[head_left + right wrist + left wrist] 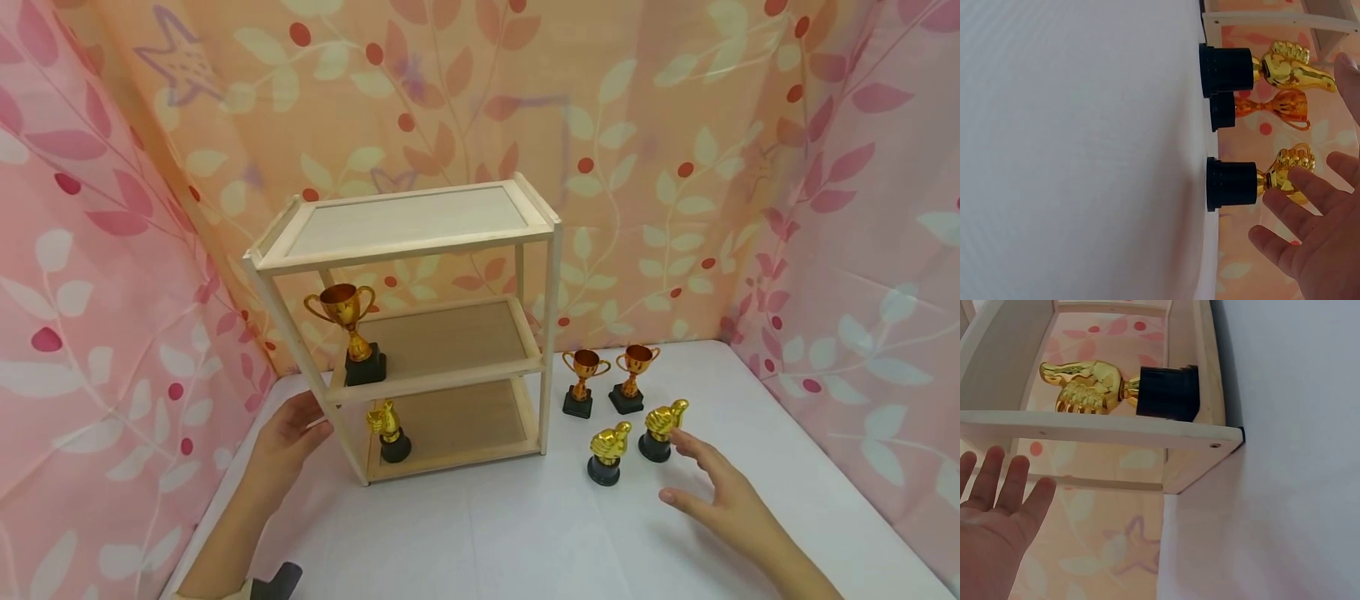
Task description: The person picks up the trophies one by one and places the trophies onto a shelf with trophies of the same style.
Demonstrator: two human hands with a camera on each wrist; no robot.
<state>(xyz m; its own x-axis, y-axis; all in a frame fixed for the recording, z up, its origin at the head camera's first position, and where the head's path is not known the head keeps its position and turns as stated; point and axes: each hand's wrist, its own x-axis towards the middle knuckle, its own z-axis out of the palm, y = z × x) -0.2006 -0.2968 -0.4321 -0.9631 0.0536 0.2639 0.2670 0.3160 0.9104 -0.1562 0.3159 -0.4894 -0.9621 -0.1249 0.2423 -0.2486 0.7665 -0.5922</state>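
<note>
A small wooden shelf rack (442, 379) stands on the white table. My left hand (285, 442) is beside its left post; in the left wrist view its fingers (1013, 481) are spread and hold nothing. On the middle shelf, at the left, stands a gold cup trophy (358, 325). Below it, a gold thumbs-up trophy (390, 429) stands on the bottom shelf. My right hand (731, 500) is spread next to a second thumbs-up trophy (660, 429); whether its fingertips touch it I cannot tell. Another thumbs-up trophy (606, 454) stands just left of that one.
Two cup trophies (581, 383) (632, 379) stand behind the thumbs-up pair, right of the rack. Floral cloth (637, 167) hangs at the back and both sides. The white tabletop (480, 542) stretches in front of the rack.
</note>
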